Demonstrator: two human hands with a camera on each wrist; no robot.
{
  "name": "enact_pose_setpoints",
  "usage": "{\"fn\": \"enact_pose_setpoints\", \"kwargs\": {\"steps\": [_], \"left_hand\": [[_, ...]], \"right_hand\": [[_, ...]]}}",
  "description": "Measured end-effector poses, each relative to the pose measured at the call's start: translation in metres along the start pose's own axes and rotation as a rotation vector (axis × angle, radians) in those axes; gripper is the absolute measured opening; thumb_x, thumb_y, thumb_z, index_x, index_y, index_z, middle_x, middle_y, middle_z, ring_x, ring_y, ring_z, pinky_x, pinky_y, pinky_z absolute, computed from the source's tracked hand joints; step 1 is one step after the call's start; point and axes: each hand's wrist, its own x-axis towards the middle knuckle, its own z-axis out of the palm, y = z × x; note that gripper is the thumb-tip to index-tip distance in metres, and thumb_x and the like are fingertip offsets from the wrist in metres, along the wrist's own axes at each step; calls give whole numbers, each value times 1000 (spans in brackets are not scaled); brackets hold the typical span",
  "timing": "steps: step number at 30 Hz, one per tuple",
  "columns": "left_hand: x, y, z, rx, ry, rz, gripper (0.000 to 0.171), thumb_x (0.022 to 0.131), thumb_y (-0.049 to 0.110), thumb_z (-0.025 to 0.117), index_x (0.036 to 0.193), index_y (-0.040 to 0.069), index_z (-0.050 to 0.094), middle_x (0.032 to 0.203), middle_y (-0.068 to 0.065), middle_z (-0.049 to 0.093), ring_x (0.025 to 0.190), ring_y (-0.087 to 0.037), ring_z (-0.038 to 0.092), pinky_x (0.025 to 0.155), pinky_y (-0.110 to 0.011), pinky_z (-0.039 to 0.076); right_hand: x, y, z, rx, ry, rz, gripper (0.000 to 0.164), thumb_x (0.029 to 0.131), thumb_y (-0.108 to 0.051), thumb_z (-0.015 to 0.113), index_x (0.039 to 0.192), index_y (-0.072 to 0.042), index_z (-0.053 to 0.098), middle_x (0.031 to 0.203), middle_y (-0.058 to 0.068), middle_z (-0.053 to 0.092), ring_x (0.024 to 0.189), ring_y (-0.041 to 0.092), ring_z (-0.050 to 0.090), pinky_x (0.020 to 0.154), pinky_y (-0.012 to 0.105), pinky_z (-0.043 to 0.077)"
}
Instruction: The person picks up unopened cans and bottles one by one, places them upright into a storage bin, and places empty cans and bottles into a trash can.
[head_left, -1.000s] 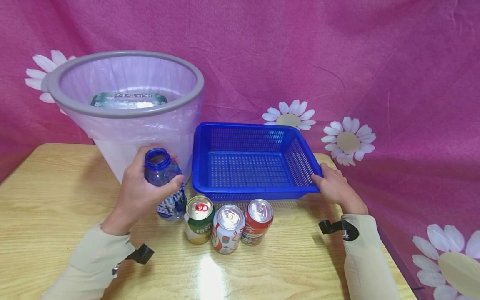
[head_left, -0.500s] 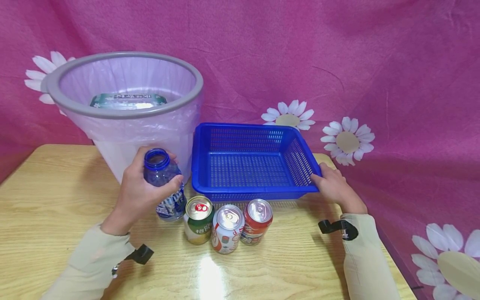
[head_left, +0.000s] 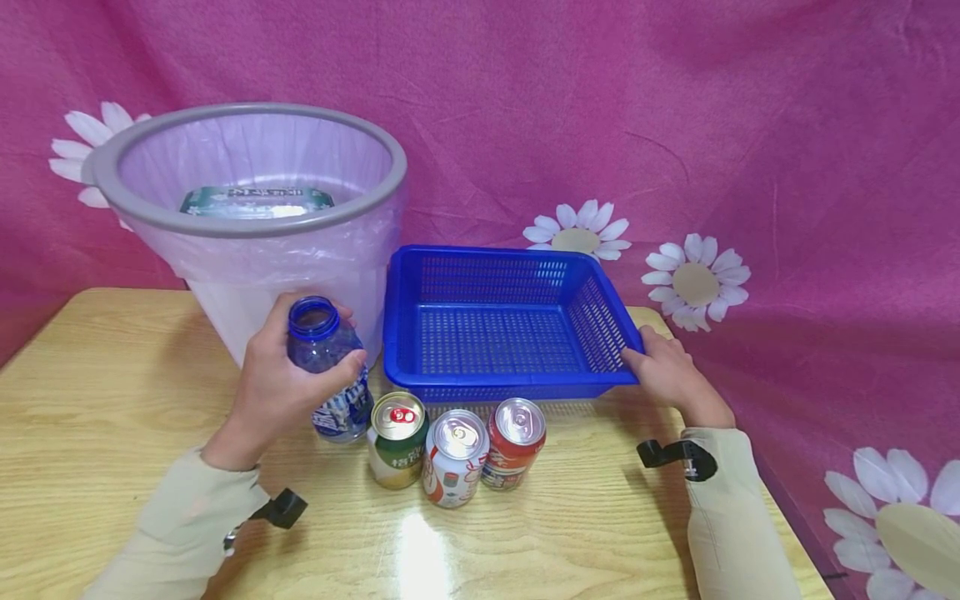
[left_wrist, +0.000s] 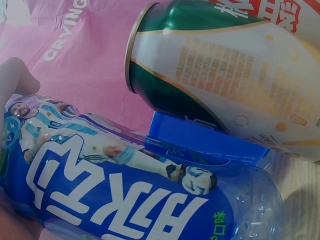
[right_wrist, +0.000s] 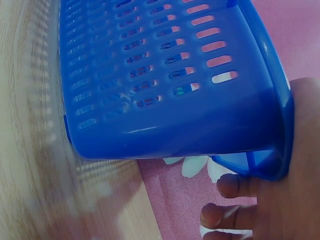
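Note:
My left hand (head_left: 281, 371) grips a clear blue plastic bottle (head_left: 344, 400) around its upper body. The bottle has no cap and stands upright on the table beside a green and white can (head_left: 397, 440); its printed label fills much of the left wrist view. At the right, my right hand (head_left: 667, 367) holds the near right corner of a blue plastic basket (head_left: 480, 381), thumb over the rim (right_wrist: 280, 100) and fingers curled beneath. Nothing lies inside the basket. A white can (head_left: 455, 458) and a red can (head_left: 516, 442) stand upright in front of it.
A bin (head_left: 300, 267) with a grey rim and a pale purple liner stands behind my left hand, left of the basket. A green can-like object (head_left: 258, 202) shows inside it. Pink floral cloth (head_left: 480, 125) hangs behind the wooden table (head_left: 585, 533).

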Motion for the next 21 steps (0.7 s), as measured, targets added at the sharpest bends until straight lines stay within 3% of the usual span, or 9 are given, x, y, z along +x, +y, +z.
{"fn": "enact_pose_setpoints", "kwargs": {"steps": [21], "left_hand": [[0, 1, 0, 0, -2, 18, 59, 69, -2, 82, 120, 4, 53, 105, 0, 65, 97, -1, 64, 85, -11, 52]], "right_hand": [[0, -1, -1, 12, -28, 21, 37, 99, -35, 37, 116, -3, 47, 103, 19, 58, 104, 37, 47, 82, 50, 39]]}}
